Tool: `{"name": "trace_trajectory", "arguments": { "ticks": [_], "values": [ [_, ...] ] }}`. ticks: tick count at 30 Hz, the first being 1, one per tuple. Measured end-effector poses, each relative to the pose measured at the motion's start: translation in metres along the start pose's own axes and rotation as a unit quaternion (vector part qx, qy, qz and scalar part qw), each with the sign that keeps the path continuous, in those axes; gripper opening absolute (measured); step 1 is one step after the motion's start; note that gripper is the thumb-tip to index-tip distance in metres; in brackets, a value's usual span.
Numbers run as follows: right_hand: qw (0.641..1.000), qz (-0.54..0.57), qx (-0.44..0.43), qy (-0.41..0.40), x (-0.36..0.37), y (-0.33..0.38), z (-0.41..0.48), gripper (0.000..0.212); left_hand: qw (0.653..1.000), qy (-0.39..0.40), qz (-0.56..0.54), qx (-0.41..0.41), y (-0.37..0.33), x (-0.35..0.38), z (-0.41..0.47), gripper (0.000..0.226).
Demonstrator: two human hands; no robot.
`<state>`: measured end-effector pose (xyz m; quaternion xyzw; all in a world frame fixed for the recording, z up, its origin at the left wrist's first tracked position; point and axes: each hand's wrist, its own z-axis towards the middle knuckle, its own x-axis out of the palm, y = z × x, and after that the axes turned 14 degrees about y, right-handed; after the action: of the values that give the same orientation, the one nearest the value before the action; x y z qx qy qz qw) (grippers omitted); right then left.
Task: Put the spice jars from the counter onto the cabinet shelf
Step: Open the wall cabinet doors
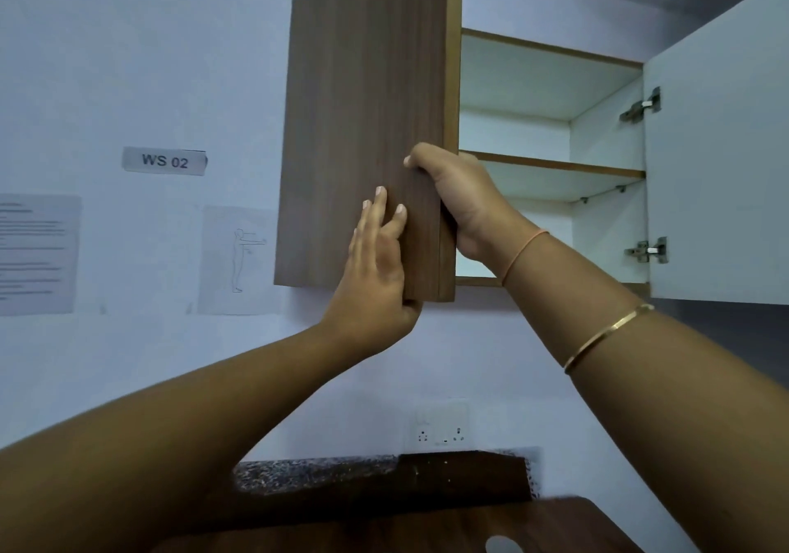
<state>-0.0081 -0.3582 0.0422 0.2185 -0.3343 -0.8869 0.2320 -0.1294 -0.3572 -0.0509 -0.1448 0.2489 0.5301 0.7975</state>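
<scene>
1. The right hand [461,202] grasps the free edge of the wooden cabinet door [363,104], fingers curled behind it and thumb on its face.
2. The left hand [375,270] clasps the same door's lower corner, fingers flat on the front, thumb tucked under the bottom edge.
3. Just right of the hands, the cabinet shelf [555,166] shows inside the cabinet, beside the open white door [717,147].
4. Below, the speckled counter [341,473] runs under a wall socket [442,424].

I reckoned this was a kitchen mock-up in a test lab: a wall cabinet [512,134] with a wood-grain cabinet door [363,104], a speckled stone counter [316,473], a wall socket [442,424], a "WS 02" label [164,161] and taped instruction sheets [36,253].
</scene>
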Motion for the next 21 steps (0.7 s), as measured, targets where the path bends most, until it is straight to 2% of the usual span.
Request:
{"name": "trace_trajectory", "arguments": {
  "ticks": [5, 9, 13, 17, 21],
  "values": [
    [0.996, 0.074, -0.011, 0.058, 0.046, 0.015, 0.0, 0.029, 1.0, -0.012, -0.018, 0.016, 0.01, -0.041, -0.027, 0.096],
    [0.993, 0.085, -0.015, 0.077, 0.088, 0.027, 0.003, 0.022, 0.998, -0.013, -0.004, -0.057, 0.022, -0.071, -0.053, 0.1],
    [0.993, 0.081, -0.006, 0.081, 0.128, 0.038, 0.005, 0.015, 0.992, -0.047, -0.014, -0.118, 0.03, -0.093, -0.076, 0.091],
    [0.995, 0.058, -0.023, 0.08, 0.163, 0.044, 0.005, 0.031, 0.986, -0.078, -0.03, -0.145, 0.039, -0.114, -0.095, 0.073],
    [0.997, 0.036, -0.018, 0.069, 0.197, 0.045, 0.013, 0.037, 0.984, -0.078, -0.034, -0.159, 0.048, -0.138, -0.11, 0.06]
  ]
}}
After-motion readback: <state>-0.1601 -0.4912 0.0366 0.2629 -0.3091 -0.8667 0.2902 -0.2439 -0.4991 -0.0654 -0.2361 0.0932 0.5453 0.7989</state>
